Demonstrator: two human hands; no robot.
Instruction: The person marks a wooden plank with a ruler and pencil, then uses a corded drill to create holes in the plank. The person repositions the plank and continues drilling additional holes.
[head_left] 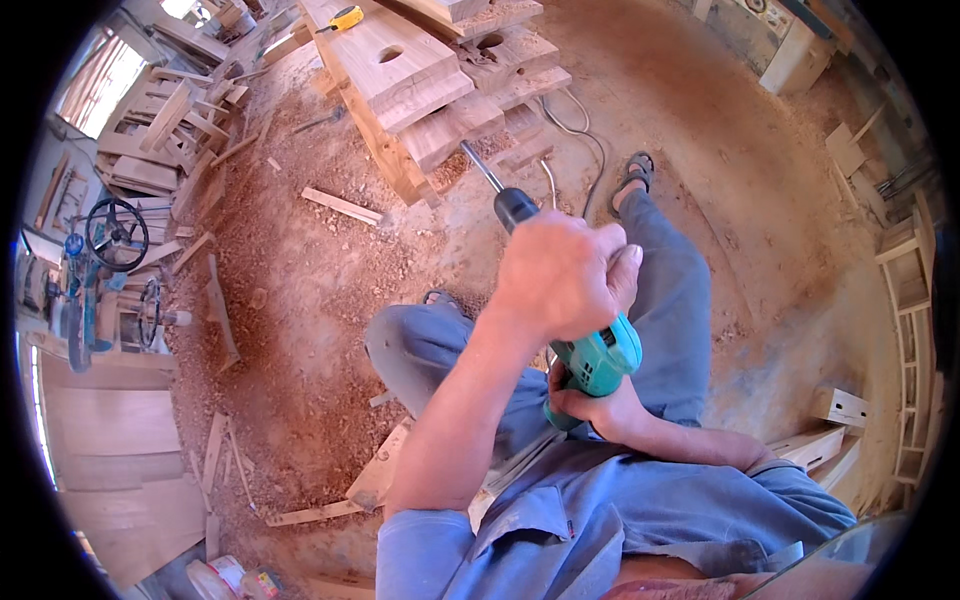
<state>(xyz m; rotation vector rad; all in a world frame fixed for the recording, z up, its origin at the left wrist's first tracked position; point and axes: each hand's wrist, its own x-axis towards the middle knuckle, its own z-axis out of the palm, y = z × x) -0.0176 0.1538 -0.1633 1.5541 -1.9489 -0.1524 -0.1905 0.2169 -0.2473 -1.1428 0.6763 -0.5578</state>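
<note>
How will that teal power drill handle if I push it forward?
The power drill will probably feel hefty, given its bulky housing. Its slender metallic bit looks straight, so it should stay fairly stiff.

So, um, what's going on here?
Someone is holding a green power drill with both hands. The left hand grips it toward the front, and the right hand is at the back. Its long bit points at the ends of some stacked wooden boards; I can't tell if it's gone in. A yellow tape measure lies on top.
</note>
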